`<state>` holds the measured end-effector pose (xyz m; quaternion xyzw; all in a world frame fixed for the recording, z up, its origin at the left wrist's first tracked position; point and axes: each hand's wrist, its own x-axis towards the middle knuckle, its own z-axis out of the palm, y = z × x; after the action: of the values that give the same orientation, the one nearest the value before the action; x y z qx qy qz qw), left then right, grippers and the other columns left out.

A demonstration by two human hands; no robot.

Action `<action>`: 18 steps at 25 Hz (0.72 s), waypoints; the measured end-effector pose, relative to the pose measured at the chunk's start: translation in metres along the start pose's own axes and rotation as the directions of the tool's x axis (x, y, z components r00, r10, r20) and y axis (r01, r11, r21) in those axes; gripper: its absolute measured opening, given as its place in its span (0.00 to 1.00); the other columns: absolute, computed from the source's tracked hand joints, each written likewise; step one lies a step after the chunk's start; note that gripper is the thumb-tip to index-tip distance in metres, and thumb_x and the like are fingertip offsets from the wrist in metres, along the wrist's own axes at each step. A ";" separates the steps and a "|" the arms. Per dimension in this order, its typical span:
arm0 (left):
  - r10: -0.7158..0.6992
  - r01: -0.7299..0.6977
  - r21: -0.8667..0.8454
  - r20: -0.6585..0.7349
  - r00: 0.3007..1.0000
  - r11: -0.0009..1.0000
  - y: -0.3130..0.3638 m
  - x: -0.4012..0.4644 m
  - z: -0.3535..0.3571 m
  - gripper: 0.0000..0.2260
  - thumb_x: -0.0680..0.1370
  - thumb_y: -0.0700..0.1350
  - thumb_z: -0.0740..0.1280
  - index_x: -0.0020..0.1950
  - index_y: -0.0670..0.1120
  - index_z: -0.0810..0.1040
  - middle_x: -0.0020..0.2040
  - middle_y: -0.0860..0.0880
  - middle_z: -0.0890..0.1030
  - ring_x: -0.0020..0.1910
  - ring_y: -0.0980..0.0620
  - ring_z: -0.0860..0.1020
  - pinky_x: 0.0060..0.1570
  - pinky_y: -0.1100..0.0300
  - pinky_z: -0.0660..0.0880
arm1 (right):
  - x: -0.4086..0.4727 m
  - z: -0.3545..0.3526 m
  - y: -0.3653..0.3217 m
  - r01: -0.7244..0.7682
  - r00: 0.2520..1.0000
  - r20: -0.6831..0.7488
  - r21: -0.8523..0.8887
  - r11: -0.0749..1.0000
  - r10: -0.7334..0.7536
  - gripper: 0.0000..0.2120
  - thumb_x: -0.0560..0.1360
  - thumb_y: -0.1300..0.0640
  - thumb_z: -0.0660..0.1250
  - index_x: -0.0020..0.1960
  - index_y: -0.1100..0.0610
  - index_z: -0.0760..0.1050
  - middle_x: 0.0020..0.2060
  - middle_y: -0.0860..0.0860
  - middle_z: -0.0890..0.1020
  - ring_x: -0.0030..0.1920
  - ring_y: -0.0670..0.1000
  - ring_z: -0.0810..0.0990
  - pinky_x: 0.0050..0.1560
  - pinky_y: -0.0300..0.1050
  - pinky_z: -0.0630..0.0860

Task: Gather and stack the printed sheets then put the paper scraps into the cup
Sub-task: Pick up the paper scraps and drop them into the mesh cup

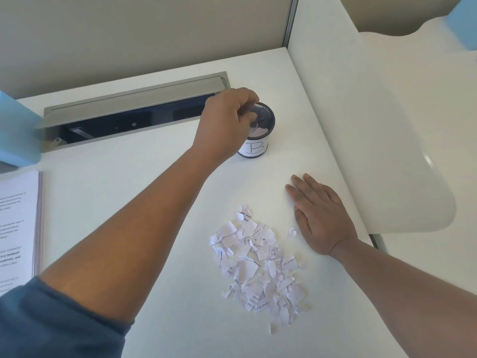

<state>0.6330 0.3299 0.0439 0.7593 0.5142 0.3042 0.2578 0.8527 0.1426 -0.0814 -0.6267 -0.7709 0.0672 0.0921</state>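
Note:
A black mesh cup [260, 143] with a white label marked "B" stands at the back of the white desk [154, 202]; some scraps lie inside it. My left hand [227, 125] hovers over the cup's mouth with its fingers curled together, pinching small paper scraps at the tips. A pile of torn printed paper scraps [258, 264] lies in the middle of the desk. My right hand [320, 215] rests flat on the desk just right of the pile, fingers straight. The stacked printed sheets [18, 228] lie at the left edge, partly cut off.
A grey cable tray with its lid raised [134, 109] runs along the back of the desk, left of the cup. A light blue object [15, 135] stands at the far left. A white partition [387, 125] walls off the right side.

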 end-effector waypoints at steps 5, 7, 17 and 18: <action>0.126 -0.131 -0.012 -0.206 0.970 0.991 -0.016 -0.063 0.010 0.07 0.77 0.32 0.69 0.52 0.40 0.83 0.46 0.47 0.82 0.43 0.49 0.79 0.47 0.64 0.77 | 0.000 -0.001 -0.002 -0.007 1.000 0.015 -0.008 1.000 0.007 0.25 0.83 0.53 0.50 0.78 0.55 0.67 0.79 0.52 0.65 0.80 0.58 0.61 0.76 0.56 0.60; 0.014 -0.015 -0.007 -0.120 0.993 1.000 -0.034 -0.089 0.011 0.07 0.77 0.35 0.70 0.53 0.43 0.83 0.47 0.49 0.82 0.44 0.50 0.79 0.49 0.62 0.78 | 0.001 -0.002 -0.002 -0.003 1.000 0.016 -0.012 1.000 0.003 0.25 0.82 0.53 0.50 0.78 0.55 0.67 0.79 0.52 0.66 0.80 0.57 0.61 0.76 0.55 0.60; -0.371 0.331 0.168 0.453 0.811 0.928 -0.043 -0.157 0.012 0.25 0.76 0.54 0.75 0.72 0.56 0.76 0.58 0.57 0.70 0.63 0.54 0.73 0.60 0.59 0.70 | 0.022 -0.002 -0.009 -0.033 0.999 0.016 -0.066 0.997 0.034 0.22 0.77 0.52 0.53 0.63 0.57 0.77 0.67 0.57 0.77 0.68 0.65 0.72 0.61 0.59 0.70; -0.371 0.334 0.163 0.465 0.804 0.928 -0.041 -0.158 0.013 0.26 0.76 0.54 0.76 0.73 0.56 0.75 0.58 0.57 0.70 0.63 0.54 0.73 0.59 0.60 0.70 | 0.022 -0.001 -0.009 -0.030 0.999 0.011 -0.052 0.998 0.030 0.21 0.77 0.52 0.53 0.63 0.57 0.77 0.67 0.57 0.76 0.68 0.65 0.72 0.62 0.60 0.70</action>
<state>0.5720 0.1946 -0.0251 0.7114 0.5749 0.0305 0.4031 0.8405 0.1629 -0.0768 -0.6400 -0.7634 0.0520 0.0703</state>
